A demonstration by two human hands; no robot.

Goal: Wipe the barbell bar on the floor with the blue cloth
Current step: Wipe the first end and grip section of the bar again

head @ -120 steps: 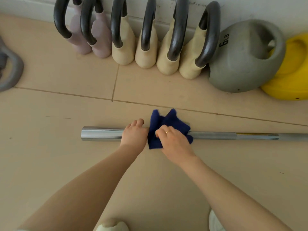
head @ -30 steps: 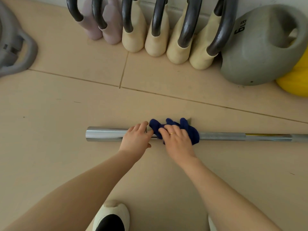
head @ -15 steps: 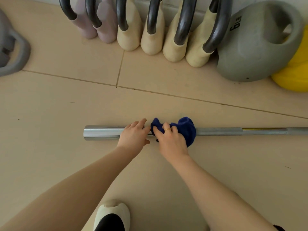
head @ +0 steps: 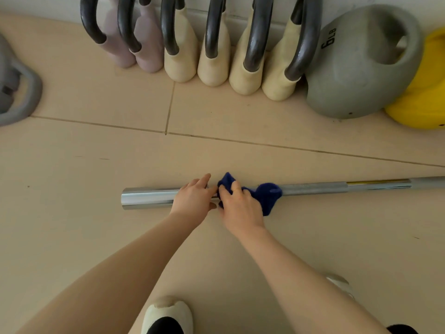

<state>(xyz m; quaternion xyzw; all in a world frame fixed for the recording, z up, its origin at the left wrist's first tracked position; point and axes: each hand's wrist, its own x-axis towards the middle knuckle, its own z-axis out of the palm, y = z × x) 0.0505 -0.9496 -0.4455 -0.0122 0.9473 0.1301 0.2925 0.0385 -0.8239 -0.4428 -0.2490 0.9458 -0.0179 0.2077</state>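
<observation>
Mid-wipe: my right hand clamps the blue cloth round the barbell bar; my left hand, fingers straight, steadies it. Next, slide rightward.

Silver barbell bar gleams on the beige tiled floor, with a yellowish band, perhaps a reflection, further right. Deep blue cloth. Behind: two mauve weights and four cream weights with black handles, a grey kettlebell, a yellow kettlebell.

Left hand lies flat, fingers straight; right hand curled in a grip.
</observation>
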